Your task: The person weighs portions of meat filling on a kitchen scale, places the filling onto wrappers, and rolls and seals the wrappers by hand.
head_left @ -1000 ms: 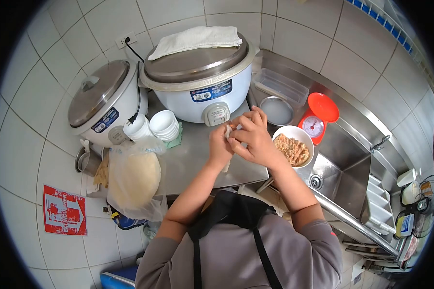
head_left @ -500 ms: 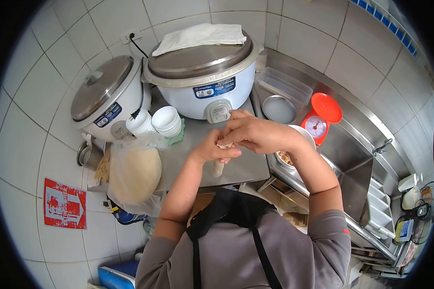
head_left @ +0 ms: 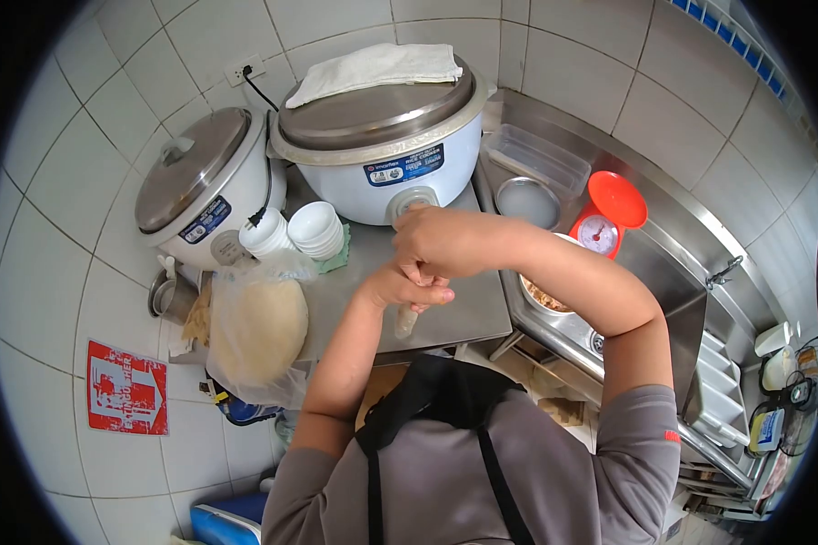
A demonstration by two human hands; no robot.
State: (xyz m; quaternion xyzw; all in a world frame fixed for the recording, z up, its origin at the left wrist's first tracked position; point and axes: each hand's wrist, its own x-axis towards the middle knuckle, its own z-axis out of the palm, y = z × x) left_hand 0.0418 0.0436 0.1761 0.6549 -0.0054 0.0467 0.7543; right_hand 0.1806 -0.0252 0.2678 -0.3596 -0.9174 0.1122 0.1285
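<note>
My left hand [head_left: 404, 285] is closed around a pale, tube-shaped roll [head_left: 407, 320], whose lower end hangs out below the fingers over the steel counter [head_left: 468, 309]. Pressed close above it, my right hand [head_left: 434, 243] has its fingers bent down into the top of the left hand. What those fingers hold is hidden. To the left lies a round, flat, pale stack, like wrappers or dough [head_left: 262, 329], in a clear plastic bag [head_left: 286, 392]. Partly behind my right forearm stands a white bowl [head_left: 529, 298] with a brown, crumbly filling [head_left: 545, 296].
Two rice cookers [head_left: 336, 186] [head_left: 168, 222] stand at the back, a folded cloth [head_left: 377, 71] on the larger one. Stacked white cups [head_left: 316, 229] are before them. At right are a round metal pan [head_left: 527, 203], a clear container [head_left: 538, 160], a red scale [head_left: 616, 202] and a sink [head_left: 650, 282].
My right hand has turned over and moved down onto the left hand, its elbow swinging out to the right. The left hand still holds the roll in nearly the same place.
</note>
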